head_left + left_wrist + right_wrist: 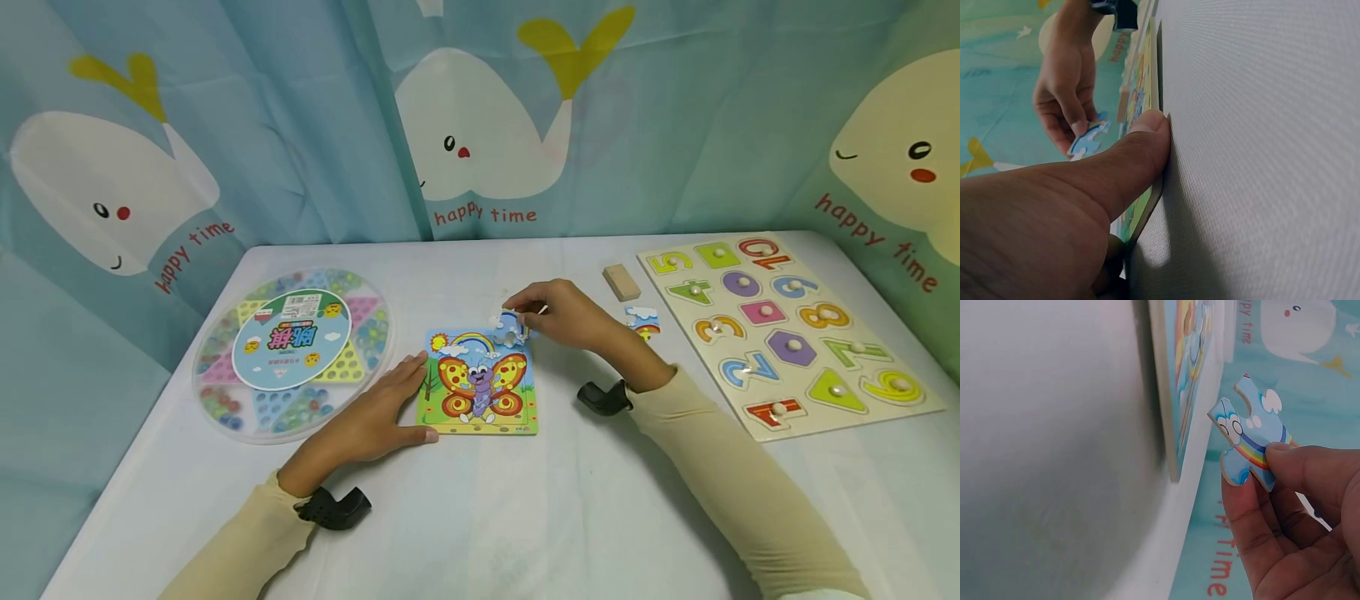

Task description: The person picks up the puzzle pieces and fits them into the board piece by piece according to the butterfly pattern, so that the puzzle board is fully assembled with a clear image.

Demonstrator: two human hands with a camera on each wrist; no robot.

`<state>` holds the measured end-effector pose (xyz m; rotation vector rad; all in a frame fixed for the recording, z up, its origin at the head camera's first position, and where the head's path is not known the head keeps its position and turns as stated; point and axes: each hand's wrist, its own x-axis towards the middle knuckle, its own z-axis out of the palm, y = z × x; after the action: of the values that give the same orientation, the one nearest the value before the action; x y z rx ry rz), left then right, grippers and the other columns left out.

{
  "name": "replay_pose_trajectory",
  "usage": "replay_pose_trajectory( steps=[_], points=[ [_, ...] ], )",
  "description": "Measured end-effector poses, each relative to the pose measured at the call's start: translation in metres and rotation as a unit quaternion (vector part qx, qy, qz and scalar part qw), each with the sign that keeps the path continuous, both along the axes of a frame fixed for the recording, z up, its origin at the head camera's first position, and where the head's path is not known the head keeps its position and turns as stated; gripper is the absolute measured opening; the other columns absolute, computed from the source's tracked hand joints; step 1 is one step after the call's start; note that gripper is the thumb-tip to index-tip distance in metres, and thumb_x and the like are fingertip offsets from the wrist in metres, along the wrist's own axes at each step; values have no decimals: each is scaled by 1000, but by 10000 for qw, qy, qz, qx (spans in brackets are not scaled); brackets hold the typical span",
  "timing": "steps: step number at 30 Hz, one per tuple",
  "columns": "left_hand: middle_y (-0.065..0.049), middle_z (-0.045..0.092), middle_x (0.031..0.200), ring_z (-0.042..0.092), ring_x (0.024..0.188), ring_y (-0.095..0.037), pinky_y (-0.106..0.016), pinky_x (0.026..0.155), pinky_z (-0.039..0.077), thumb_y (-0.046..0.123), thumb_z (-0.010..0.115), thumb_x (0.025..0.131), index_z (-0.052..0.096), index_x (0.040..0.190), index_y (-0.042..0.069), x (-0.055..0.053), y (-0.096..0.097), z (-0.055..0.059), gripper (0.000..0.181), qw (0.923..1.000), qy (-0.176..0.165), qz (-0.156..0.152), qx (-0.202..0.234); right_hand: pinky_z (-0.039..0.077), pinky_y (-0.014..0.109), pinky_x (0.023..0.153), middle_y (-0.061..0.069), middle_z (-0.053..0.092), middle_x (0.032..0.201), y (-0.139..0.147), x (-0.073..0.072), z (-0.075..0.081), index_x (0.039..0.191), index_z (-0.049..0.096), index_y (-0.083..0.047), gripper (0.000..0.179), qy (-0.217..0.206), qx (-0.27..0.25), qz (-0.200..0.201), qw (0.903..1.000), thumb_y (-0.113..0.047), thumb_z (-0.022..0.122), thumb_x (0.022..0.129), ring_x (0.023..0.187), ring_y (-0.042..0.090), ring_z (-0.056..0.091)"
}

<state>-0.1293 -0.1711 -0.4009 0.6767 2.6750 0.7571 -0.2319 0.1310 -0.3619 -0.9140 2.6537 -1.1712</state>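
Observation:
A jigsaw piece [1250,434] with a rainbow and clouds on light blue is pinched between the thumb and fingers of my right hand [566,315]. In the head view it hovers over the top right corner of a square butterfly puzzle board [480,385]. My left hand [378,417] lies along that board's left side, fingers stretched out at the left edge and thumb [1147,128] at the near edge. Another puzzle piece [643,321], also with clouds and a rainbow, lies on the table beyond my right forearm.
A round marble game box [292,342] lies to the left, near my left forearm. On the right are a small wooden block [621,282] and a large number-and-shape peg board [772,377]. A blue whale-print curtain [645,158] hangs behind the white table [465,517].

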Motion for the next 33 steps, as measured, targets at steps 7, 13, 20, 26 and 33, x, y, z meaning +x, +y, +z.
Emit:
replay_pose_trajectory(
  steps=[7, 13, 20, 26, 33],
  points=[
    [-5, 11, 162, 8, 147, -27, -48, 115, 16, 45, 74, 84, 20, 155, 5, 1, 0, 0, 98, 10000, -12, -1, 40, 52, 34, 75, 11, 70, 100, -12, 0, -1, 111, 71, 4, 23, 23, 3, 178, 9998, 7, 62, 89, 84, 21, 62],
    [-6, 11, 162, 9, 147, -27, -48, 115, 16, 45, 74, 84, 20, 155, 5, -1, 1, 2, 98, 10000, -37, 33, 21, 52, 35, 78, 11, 70, 103, -21, 1, 0, 111, 71, 3, 23, -47, 19, 349, 9994, 7, 61, 90, 89, 21, 63],
    [-6, 11, 162, 8, 147, -26, -46, 116, 16, 46, 74, 84, 20, 155, 5, -2, 1, 2, 98, 10000, -24, 12, 18, 52, 36, 82, 10, 70, 107, -31, 1, -1, 112, 72, 1, 24, -101, 103, 468, 9988, 6, 61, 91, 95, 22, 63],
    [-8, 11, 162, 9, 147, -27, -47, 116, 15, 45, 74, 84, 22, 154, 3, -2, 1, 2, 97, 9999, 12, -79, 63, 52, 36, 85, 10, 69, 111, -39, 3, -4, 113, 71, 1, 24, -289, 311, 466, 9980, 3, 60, 93, 100, 22, 62],
    [-8, 11, 162, 8, 147, -27, -47, 116, 15, 45, 74, 84, 21, 155, 4, -2, 1, 2, 98, 9999, -106, 25, 29, 51, 36, 87, 11, 68, 111, -50, 4, -7, 113, 72, 0, 23, -391, 535, 329, 9973, 1, 59, 94, 103, 22, 61]
  ],
)
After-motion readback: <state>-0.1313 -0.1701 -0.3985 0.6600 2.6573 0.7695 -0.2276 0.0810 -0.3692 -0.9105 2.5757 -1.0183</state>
